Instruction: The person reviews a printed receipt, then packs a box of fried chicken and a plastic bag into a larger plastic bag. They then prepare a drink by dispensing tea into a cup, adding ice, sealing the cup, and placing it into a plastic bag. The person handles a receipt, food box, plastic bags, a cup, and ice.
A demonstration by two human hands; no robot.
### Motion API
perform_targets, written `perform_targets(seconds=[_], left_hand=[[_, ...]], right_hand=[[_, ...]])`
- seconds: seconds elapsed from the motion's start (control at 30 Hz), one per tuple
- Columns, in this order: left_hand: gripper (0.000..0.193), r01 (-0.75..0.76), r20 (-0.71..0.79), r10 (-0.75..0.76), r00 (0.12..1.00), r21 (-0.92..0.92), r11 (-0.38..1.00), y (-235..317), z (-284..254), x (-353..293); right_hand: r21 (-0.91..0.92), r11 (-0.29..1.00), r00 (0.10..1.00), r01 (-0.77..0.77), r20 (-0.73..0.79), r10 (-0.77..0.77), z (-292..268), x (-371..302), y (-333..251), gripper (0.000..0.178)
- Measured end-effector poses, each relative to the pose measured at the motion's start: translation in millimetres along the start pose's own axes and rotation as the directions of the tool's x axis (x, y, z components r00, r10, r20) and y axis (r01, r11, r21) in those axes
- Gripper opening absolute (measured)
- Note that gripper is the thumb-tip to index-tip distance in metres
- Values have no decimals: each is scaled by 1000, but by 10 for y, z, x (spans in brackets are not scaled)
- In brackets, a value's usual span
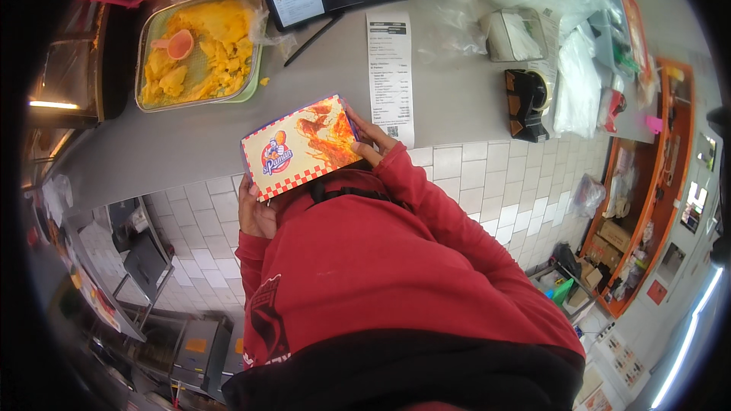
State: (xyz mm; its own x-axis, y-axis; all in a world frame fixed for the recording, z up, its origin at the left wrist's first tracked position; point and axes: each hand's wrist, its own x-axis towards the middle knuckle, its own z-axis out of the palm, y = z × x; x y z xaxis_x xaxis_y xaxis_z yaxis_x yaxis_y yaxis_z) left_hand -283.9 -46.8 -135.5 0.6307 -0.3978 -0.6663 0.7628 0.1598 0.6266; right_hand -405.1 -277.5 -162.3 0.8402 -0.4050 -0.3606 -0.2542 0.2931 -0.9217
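Bright indoor light, fisheye-bent edges, dark rim.

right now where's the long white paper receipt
In the head view the long white paper receipt lies flat on the grey counter, right of centre, just beyond the printed cardboard box.

Both hands, left hand and right hand, hold a printed food box above the grey counter.
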Motion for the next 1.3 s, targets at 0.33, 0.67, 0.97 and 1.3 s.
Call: perform_targets(seconds=[0.33, 0.67, 0.97, 1.3], left_hand=[[62, 28, -126, 69, 990, 642, 766, -357, -437, 272], [60, -23, -23, 33, 999, 351, 936, -327, -345, 217], [56, 128, 103, -136, 985, 78, 989, -164, -123, 116], [56, -174, 284, 121, 951, 168, 970, 109, 412, 147]], right_hand=[[-680, 708, 975, 189, 48, -215, 102, 327, 308, 51], [-722, 685, 991, 100, 11, -134, 206, 316, 258, 67], [-252, 968, 1000, -18, 1, 19, 222, 164, -111, 80], [241, 940, 970, 242, -66, -233, 156, -28, -617, 82]])
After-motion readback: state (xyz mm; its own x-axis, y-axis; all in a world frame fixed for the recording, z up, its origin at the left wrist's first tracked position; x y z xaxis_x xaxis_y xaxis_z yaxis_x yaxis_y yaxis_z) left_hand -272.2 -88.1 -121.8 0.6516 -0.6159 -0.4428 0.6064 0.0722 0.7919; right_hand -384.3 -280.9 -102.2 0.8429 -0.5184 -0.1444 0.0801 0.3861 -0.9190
